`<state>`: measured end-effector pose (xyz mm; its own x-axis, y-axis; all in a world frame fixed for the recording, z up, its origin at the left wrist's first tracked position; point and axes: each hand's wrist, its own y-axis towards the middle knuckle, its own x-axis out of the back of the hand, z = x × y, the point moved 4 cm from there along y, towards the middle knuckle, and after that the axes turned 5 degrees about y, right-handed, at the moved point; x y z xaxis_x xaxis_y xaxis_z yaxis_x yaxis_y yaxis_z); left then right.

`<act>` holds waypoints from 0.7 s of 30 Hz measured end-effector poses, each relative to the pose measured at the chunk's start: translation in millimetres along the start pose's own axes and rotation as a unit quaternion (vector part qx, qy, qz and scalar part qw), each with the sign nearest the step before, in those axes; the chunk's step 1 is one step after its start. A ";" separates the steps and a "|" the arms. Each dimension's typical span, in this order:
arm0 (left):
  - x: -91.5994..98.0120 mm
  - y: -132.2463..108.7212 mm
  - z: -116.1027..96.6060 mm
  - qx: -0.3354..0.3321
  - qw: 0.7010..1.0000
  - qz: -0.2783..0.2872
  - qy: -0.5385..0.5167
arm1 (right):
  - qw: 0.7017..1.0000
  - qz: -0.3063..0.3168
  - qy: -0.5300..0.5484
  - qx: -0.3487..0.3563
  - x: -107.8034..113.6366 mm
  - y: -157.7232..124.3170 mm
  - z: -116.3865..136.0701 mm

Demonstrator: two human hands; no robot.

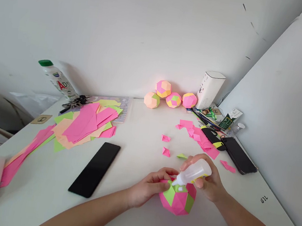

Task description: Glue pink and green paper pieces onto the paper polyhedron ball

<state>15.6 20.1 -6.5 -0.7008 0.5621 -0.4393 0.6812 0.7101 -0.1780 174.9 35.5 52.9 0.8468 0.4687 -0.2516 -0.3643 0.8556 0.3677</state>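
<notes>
My left hand (149, 187) grips the upper left side of a pink and green folded paper ball (176, 202), low on the white table. Around a white glue bottle (196, 171) the fingers of my right hand (212, 183) are closed. The bottle tilts down to the left, its nozzle at the green top of the ball. A small white patch shows on the green paper beside the nozzle. Just beyond the hands lie two small folded pink paper pieces (166, 152) and a green one (182, 156).
Several finished paper balls (173, 99) stand by the wall. Coloured paper sheets (81, 125) lie left, with a black phone (94, 169) nearer me. Right are pink paper pieces (203, 139), scissors, another phone (239, 155) and a white box (210, 89). A bottle (60, 81) stands back left.
</notes>
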 end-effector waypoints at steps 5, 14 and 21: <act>-0.8 -0.1 -1.1 -0.007 1.000 0.005 -0.001 | 1.000 -0.006 -0.003 0.001 0.4 -0.7 -2.6; 0.0 -0.8 0.1 -0.005 1.000 0.005 -0.010 | 1.000 -0.002 0.013 -0.009 2.8 -1.5 -6.1; 0.3 -0.5 1.2 -0.007 1.000 0.007 -0.017 | 1.000 0.007 0.028 -0.006 1.4 -1.1 -5.2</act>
<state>15.3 19.4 -7.7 -0.6840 0.5571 -0.4708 0.6870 0.7090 -0.1591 174.5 36.4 47.4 0.8187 0.4919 -0.2961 -0.3809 0.8512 0.3610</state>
